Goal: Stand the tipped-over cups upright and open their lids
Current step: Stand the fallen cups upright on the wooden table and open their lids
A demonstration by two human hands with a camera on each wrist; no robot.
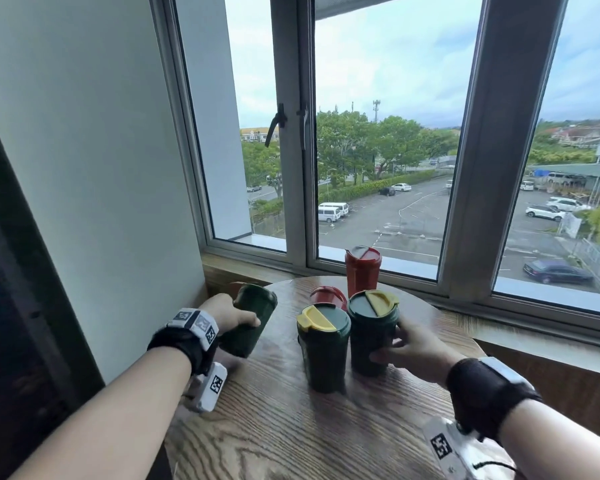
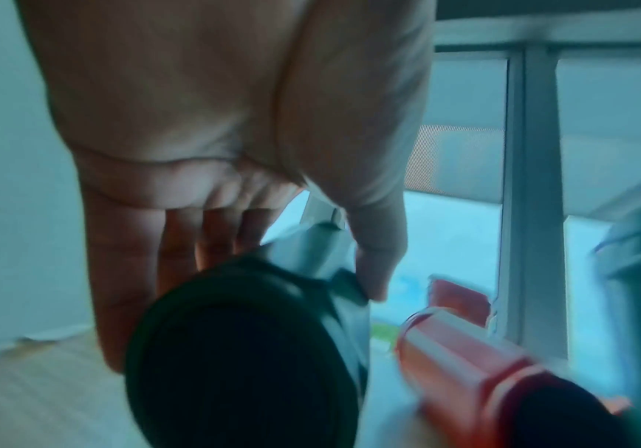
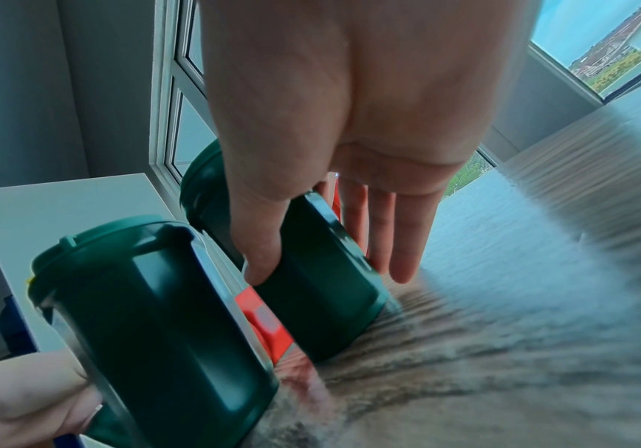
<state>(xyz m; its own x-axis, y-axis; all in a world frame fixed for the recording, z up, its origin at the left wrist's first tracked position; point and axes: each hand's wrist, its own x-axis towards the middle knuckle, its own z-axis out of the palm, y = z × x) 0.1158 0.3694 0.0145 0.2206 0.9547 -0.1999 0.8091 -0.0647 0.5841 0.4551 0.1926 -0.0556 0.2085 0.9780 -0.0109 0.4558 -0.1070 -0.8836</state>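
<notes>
My left hand (image 1: 238, 317) grips a dark green cup (image 1: 252, 320), tilted, at the left edge of the round wooden table (image 1: 274, 427). The left wrist view shows that cup's base (image 2: 234, 348) facing the camera, between thumb and fingers. Two green cups with yellow-and-green lids stand upright in the middle: the near one (image 1: 323, 355) and a farther one (image 1: 371, 337). My right hand (image 1: 394, 344) holds the farther cup (image 3: 319, 272), thumb on its near side and fingers along the far side. A red cup (image 1: 362, 271) stands upright at the back. Another red lid (image 1: 328, 297) shows behind the green cups.
A wooden window ledge (image 1: 534, 337) and a large window frame (image 1: 465, 188) run close behind the table. A white wall (image 1: 101, 168) stands at the left, right beside the table's left edge. The table's front part shows bare wood.
</notes>
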